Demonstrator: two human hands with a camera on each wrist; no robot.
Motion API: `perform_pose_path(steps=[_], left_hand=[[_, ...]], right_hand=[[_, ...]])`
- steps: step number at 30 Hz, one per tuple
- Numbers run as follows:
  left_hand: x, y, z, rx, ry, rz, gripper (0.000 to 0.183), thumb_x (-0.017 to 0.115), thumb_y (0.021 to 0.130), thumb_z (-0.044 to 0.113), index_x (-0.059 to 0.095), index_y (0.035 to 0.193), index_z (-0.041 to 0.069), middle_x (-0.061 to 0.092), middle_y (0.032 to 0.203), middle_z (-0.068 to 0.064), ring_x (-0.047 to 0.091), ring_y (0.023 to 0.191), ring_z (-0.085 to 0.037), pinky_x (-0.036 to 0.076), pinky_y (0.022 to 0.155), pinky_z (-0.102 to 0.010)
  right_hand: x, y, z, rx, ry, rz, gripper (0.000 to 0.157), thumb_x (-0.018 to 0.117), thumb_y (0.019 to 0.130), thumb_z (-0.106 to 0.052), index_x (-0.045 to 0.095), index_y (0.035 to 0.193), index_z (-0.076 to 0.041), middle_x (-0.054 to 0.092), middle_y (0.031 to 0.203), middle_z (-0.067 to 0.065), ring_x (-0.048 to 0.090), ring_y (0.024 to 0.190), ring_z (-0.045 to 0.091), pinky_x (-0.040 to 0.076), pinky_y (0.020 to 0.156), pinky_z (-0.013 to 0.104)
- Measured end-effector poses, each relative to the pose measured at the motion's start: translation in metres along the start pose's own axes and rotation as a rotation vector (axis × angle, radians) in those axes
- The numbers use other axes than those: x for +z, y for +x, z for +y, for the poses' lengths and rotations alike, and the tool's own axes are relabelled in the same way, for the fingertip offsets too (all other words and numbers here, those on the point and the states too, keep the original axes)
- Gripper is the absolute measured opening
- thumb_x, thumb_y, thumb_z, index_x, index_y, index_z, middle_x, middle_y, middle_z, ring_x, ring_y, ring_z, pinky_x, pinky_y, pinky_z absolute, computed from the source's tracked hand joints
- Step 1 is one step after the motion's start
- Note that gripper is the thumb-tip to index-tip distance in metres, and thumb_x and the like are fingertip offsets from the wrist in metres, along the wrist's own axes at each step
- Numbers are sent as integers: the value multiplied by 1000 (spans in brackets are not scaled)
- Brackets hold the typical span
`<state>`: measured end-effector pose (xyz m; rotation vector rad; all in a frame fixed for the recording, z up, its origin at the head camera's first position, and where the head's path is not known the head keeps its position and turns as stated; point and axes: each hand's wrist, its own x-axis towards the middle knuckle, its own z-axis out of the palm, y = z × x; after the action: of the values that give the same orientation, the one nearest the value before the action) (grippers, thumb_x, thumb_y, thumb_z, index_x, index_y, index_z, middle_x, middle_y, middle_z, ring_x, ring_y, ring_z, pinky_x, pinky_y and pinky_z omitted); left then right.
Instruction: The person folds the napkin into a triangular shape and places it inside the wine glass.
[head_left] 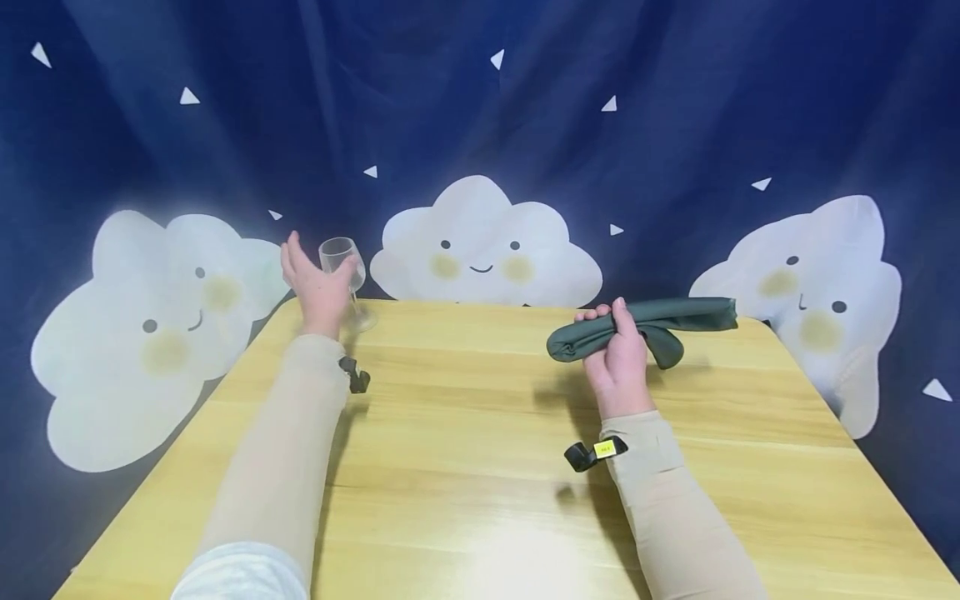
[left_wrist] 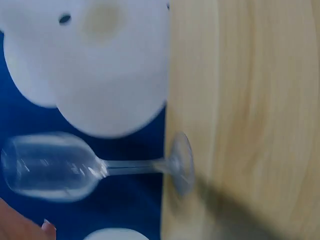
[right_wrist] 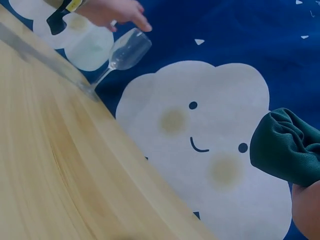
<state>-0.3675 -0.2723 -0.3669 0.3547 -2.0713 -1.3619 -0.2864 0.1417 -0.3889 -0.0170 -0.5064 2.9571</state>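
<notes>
A clear wine glass (head_left: 343, 260) stands upright at the far left edge of the wooden table (head_left: 465, 433). My left hand (head_left: 318, 279) is beside its bowl with fingers straight; in the right wrist view the left hand (right_wrist: 117, 12) hovers just over the wine glass (right_wrist: 127, 50), not wrapped round it. The left wrist view shows the wine glass (left_wrist: 55, 167) with its foot on the table (left_wrist: 250, 100). My right hand (head_left: 618, 354) grips a rolled dark green cloth (head_left: 660, 318) above the table's far right part. The same cloth (right_wrist: 287, 147) fills the right edge of the right wrist view.
A dark blue curtain (head_left: 480, 108) with white smiling clouds hangs right behind the table's far edge. Small black cameras are strapped to both wrists (head_left: 592, 454). The table's left and right edges slope away on both sides.
</notes>
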Motion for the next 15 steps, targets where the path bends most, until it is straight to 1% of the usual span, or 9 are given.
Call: perform_pose_path(steps=[3,5,7,10,13,15], left_hand=[[-5,7,-15,-26,14,-71,112,79,85,46,1,163,30,-4,169,3,0,153,-16,8,121,-36],[-7,10,-23,-38,1,-115,116,80,84,47,-4,163,28,-4,169,1,0,153,-17,7,121,-37],[-7,11,-28,-49,-24,-145,117,80,85,46,-6,163,27,-4,169,0,1,153,-17,7,121,-35],[-7,14,-30,-61,-73,-152,116,80,86,42,-5,163,27,0,169,-4,5,153,-18,8,121,-34],[-4,17,-28,-69,-95,-155,114,79,87,40,-4,163,26,3,169,-5,8,153,-19,9,121,-34],[-2,19,-27,-75,-97,-167,113,79,87,41,-3,163,26,4,169,-4,8,153,-19,9,121,-35]], right_hand=[[-1,1,-3,2,-3,6,19,50,108,-20,45,102,-2,54,80,9,52,75,23,49,82,36],[-1,1,-5,1,-13,10,18,50,107,-20,45,103,-3,54,79,9,53,74,22,49,82,36],[-1,0,-8,3,-29,9,17,51,107,-20,44,105,-4,54,79,8,53,73,22,49,82,36],[1,0,-13,1,-79,-10,17,50,107,-20,41,108,-6,54,79,7,54,73,21,49,81,34],[2,0,-17,-12,-107,-35,19,53,106,-18,39,110,-6,55,80,8,54,74,21,49,80,35],[3,0,-19,-35,-131,-53,20,57,105,-16,39,110,-6,56,80,9,56,73,22,50,79,35]])
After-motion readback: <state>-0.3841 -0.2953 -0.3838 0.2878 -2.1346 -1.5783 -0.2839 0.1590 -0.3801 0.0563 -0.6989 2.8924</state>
